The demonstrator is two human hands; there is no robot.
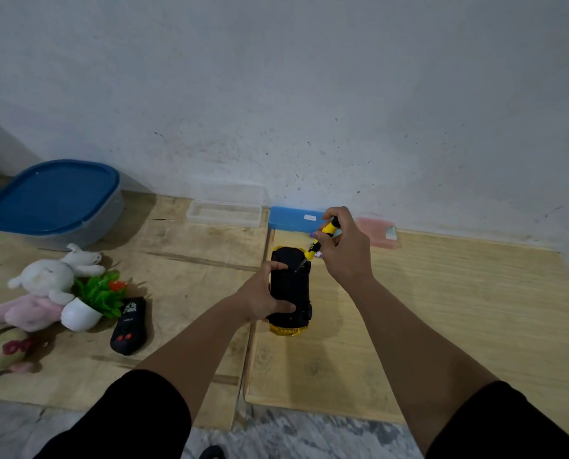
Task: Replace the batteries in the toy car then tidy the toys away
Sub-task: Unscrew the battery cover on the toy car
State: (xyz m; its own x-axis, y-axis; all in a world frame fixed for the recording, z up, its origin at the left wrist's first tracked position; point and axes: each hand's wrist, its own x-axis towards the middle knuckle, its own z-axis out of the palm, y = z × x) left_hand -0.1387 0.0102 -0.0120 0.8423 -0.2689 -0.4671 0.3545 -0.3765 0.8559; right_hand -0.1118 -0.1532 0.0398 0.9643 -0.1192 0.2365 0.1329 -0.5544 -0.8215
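**Car upside down under your hands, much of it hidden**

Your left hand (263,298) is clenched round the toy car (289,289), which lies belly-up on the wooden board (442,309) with its black underside facing you; your fingers cover its left flank, so you cannot see the wheels on that side; only a strip of yellow bodywork shows at the near end. Your right hand (342,250) is closed on the yellow-and-black screwdriver (319,241), tilted down to the left, its thin tip touching the far part of the car's underside; the screw itself is too small to make out, and whether a battery cover is there cannot be told. Something small and purple sits just beside the car, mostly hidden behind your right hand.

Against the wall stand a clear plastic box (225,208), a blue case (294,219) partly behind your right hand, and a pink case (380,231). To the left lie the black remote control (129,326), a white potted plant (92,301) tipped over, a white plush rabbit (49,279), and a striped soft toy (1,347) cut off by the frame edge; behind them sits a tub with a blue lid (51,197).
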